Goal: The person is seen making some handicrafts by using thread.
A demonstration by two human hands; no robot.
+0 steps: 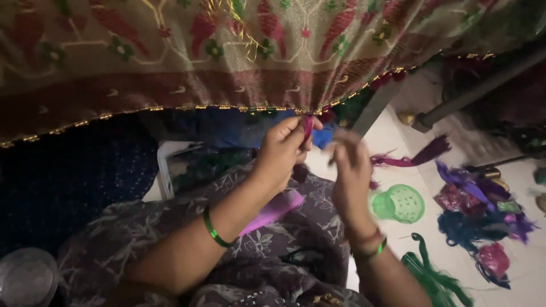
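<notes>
Fingers of the left hand (282,149) pinch a maroon thread tassel (307,128) at the gold-beaded hem of the patterned cloth (170,57) hanging just above them, keeping it taut, while the blurred right hand (350,170) beside looks loosely closed, its grip unclear.

Right hand (348,170) smeared by motion blur at centre frame, fingers indistinct, grip impossible to judge. Magenta thread (307,128) mostly concealed inside pinching fingers of left hand (282,149). Patterned cloth (227,51) cut off by top, left and right edges. Both forearms cropped by bottom edge. Round metal dish (25,278) at lower left sliced by corner, dim. Dark area (74,176) at left under the cloth too shadowed to read. Tangle of coloured threads (483,222) at right soft, single strands not separable. Green thread bundle (435,278) running off bottom edge. Small objects at far right edge (539,187) cropped, unidentifiable.
</notes>
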